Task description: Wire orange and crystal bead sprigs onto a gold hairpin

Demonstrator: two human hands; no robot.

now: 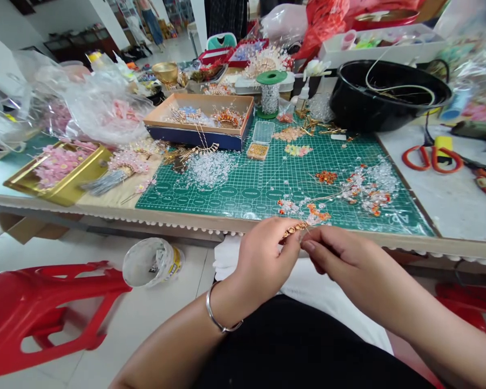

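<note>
Your gold piece [294,230] is a short, thin strip of small golden beads. It is pinched at each end between your left hand [263,259] and right hand [340,259]. It sits nearly level, just below the mat's [267,183] near edge.

Soft, even daylight is filling the room, brightest on the far floor [174,47], which is washing out to white. The clear plastic bags [101,102] are throwing glare and the black bowl [348,102] is glinting. The left hand [263,265] and right hand [340,259] are showing sharp, casting hardly any shadow, while the wrapping [478,65] at the top right corner is smearing into blur.
</note>
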